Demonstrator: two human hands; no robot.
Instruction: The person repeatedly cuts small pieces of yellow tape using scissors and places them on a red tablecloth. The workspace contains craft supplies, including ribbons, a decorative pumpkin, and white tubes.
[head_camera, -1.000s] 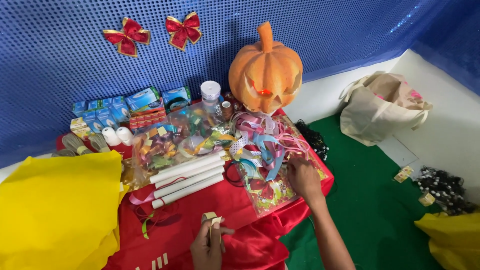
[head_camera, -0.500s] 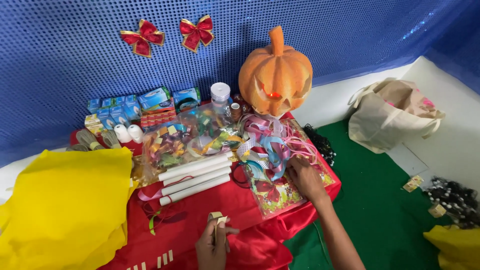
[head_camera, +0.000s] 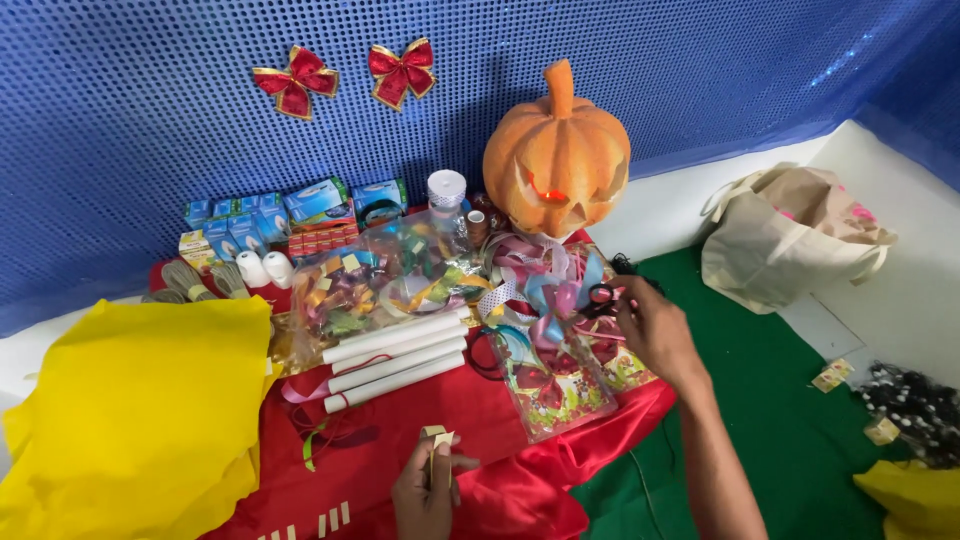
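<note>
Single head-worn view, looking down and forward from above the person's chest, facing a blue perforated wall (head_camera: 150, 150) at the top of frame. The camera is sitting close over a red-draped counter (head_camera: 400, 470), with both hands entering from the bottom edge: left hand (head_camera: 425, 495) low centre, right hand (head_camera: 655, 330) reaching further in. Green floor covering (head_camera: 800, 440) is showing at the right. No second view to overlap.

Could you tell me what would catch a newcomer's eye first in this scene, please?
The orange carved pumpkin at the back of the red cloth, with two red bows on the blue wall above. The right hand reaches into a pile of ribbons; the left hand holds a small folded strip.
</note>
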